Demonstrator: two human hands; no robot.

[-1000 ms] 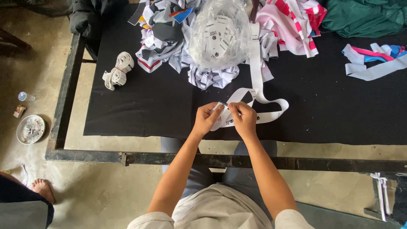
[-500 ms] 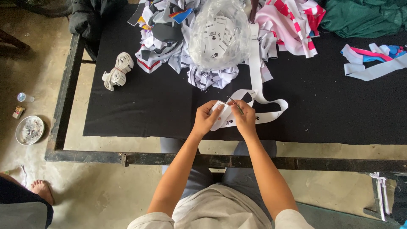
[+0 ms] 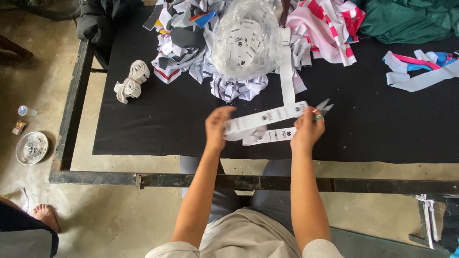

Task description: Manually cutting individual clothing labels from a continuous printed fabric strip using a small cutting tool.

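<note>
Tape [image 3: 267, 117] is being stretched left-to-right between both hands above the counter [image 3: 158, 129]. Its left end is being pinched by the left hand [image 3: 217, 129], while its right end and small snips [image 3: 324, 107] are being gripped by the right hand [image 3: 306, 131].

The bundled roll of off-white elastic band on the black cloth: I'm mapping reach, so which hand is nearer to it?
Left. The left hand sits to the right of the bundled roll of off-white elastic band and closer to the person; the right hand is farther right, beyond the left hand.

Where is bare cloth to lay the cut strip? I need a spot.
Free: black cloth between the white roll and left hand, and right of the right hand below the loose ribbons. Crowded: scrap pile and plastic bag at the far edge.
</note>
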